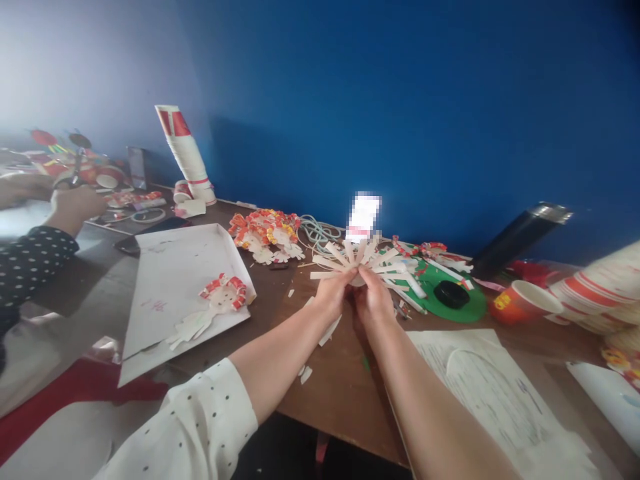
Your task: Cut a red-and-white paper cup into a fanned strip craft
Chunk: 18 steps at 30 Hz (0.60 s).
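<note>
In front of me, a white paper cup cut into strips [361, 252] fans out like rays around its round bottom. My left hand [332, 295] pinches it from the left, thumb near the centre. From the other side, my right hand [375, 299] grips it with the thumb close to the left one. Most fingers of both hands are hidden beneath the piece. Just beyond the strips stands a bright, blurred phone screen [363, 217]. White paper scraps [306, 375] lie on the brown table [345, 407] below my forearms.
Left of my hands, a paper figure [223, 295] rests on a white sheet [170, 267]; similar red-and-white figures [267, 233] are piled behind. Cup stacks [187, 157], a black bottle [520, 240], a red cup [525, 303] and a green disc [470, 303] stand around. A co-worker's hands [75, 203] hold scissors [75, 175].
</note>
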### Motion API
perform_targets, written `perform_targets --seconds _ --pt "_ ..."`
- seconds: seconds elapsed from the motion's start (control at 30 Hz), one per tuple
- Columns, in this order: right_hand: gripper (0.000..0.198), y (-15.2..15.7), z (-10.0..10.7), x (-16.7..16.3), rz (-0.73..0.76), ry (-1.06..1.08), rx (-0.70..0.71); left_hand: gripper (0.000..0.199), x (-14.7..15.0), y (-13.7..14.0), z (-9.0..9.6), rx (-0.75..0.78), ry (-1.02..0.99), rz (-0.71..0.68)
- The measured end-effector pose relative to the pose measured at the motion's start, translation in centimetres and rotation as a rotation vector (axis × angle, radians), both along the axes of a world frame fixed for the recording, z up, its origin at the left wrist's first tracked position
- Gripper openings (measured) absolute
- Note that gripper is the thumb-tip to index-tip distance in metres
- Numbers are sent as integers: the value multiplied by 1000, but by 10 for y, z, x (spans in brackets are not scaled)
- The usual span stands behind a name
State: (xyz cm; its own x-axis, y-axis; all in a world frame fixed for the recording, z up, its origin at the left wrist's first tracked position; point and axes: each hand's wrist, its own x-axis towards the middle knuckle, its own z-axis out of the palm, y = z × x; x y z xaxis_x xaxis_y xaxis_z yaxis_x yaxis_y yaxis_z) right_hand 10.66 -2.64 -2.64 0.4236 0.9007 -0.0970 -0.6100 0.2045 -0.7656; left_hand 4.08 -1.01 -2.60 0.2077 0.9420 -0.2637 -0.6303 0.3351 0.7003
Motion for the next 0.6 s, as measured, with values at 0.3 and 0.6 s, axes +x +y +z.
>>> perform_targets --seconds 0.3,0.6 --pt "25 1 0 -7 -3 16 25 25 -1 3 3 -24 8 96" --pt "24 -1 2 -11 -4 -39 -52 29 -6 10 -1 18 -83 94"
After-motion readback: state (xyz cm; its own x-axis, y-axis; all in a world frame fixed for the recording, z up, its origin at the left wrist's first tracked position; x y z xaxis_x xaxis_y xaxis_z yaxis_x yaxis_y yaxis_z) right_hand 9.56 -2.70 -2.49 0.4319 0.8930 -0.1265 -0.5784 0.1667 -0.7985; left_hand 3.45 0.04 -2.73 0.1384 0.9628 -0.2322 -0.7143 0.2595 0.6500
